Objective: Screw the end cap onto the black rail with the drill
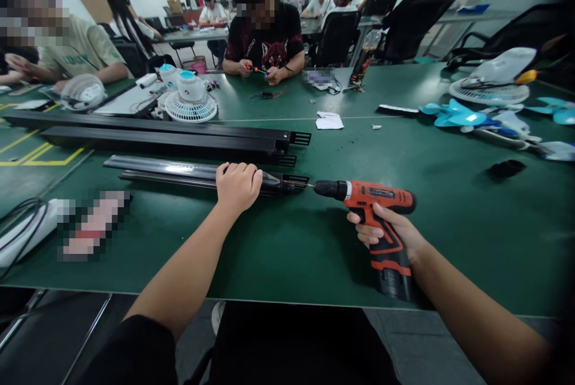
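My right hand [395,229] grips the handle of an orange and black cordless drill [377,193], its chuck facing left. The thin bit in the chuck reaches the slotted black end piece [295,182] of a long, dark, glossy bar [179,168]; whether it touches a screw is too small to tell. Over that bar, close to its right end, my left hand [239,186] is closed and presses it against the green table [287,253].
Two longer black bars [171,138] lie just behind. White fan parts [191,97] stand back left, blue fan blades [453,113] back right. A small black piece [507,168] lies at right, paper scraps [329,120] mid-table. A person [265,32] sits opposite, holding a screwdriver.
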`<state>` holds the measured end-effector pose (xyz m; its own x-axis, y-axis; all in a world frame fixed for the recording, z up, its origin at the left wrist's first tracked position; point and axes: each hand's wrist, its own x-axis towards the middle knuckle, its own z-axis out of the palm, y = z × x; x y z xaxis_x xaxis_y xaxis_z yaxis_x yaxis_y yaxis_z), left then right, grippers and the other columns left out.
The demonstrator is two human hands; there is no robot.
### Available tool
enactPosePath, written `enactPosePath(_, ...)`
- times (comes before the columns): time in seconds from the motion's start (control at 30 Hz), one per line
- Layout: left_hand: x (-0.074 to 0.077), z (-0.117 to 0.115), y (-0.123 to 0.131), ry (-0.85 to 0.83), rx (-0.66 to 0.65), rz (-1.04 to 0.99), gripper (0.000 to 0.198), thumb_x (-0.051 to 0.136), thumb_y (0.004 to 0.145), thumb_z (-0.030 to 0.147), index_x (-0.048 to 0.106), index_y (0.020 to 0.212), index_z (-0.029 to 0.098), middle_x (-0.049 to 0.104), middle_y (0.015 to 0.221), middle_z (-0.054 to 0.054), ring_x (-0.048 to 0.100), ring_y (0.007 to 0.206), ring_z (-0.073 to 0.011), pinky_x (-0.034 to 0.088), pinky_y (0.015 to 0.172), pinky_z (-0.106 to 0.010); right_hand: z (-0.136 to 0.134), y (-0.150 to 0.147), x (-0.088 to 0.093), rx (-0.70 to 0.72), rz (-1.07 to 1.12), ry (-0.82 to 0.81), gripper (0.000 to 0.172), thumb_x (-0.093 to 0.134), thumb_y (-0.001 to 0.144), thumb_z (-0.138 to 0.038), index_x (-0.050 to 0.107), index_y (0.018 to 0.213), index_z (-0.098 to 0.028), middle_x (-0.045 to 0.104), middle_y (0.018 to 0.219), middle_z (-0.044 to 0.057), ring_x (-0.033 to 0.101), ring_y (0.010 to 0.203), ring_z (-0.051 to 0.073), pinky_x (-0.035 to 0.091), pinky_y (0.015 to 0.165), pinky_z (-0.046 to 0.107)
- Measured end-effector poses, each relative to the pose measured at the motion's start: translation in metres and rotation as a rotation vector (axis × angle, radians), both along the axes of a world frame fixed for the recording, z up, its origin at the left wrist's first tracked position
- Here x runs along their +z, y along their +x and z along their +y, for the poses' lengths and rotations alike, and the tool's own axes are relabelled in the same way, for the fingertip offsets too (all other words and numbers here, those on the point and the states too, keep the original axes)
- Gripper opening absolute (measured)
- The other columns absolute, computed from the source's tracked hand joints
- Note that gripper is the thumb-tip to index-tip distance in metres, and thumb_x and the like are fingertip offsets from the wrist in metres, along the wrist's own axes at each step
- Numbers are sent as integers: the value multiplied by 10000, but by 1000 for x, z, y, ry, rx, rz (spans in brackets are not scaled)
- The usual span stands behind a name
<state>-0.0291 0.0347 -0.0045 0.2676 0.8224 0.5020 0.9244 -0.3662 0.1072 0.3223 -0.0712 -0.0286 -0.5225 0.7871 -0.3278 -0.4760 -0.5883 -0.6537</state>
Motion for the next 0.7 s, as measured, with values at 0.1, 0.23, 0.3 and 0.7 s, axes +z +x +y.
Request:
enactPosePath(0.1,1,0,0,3,7,0,524,280,1075,385,765,961,223,772,968,-94,679,978,-293,367,1056,-503,0,0,0,-10,-11,0,392,811,823,-512,689,918,-152,353,564,-66,269,512,84,393,474,184)
enactPosePath(0.23,0,0,-1,-3,4,-8,532,259,1079,367,761,973,225,774,991,-93,673,982,-293,360,1062,-502,-1,-1,2,-11,-40,17,372,781,838,-517,664,921,-173,347,573,-61,257,511,97,384,463,214)
enactPosePath(0.3,-1,1,-1,-15,5,-15,513,272,1073,353,760,978,230,776,991,-91,670,985,-294,357,1071,-507,-1,-1,3,-11,-57,32,354,755,856,-519,647,925,-189,349,580,-57,257,512,105,387,463,227)
enactPosePath(0.7,-1,1,0,-19,9,-40,466,314,1054,333,770,1022,242,789,1035,-71,682,1028,-288,336,1108,-500,-2,-3,3,-44,-46,39,350,798,839,-487,687,914,-165,404,604,-47,249,516,88,403,472,205)
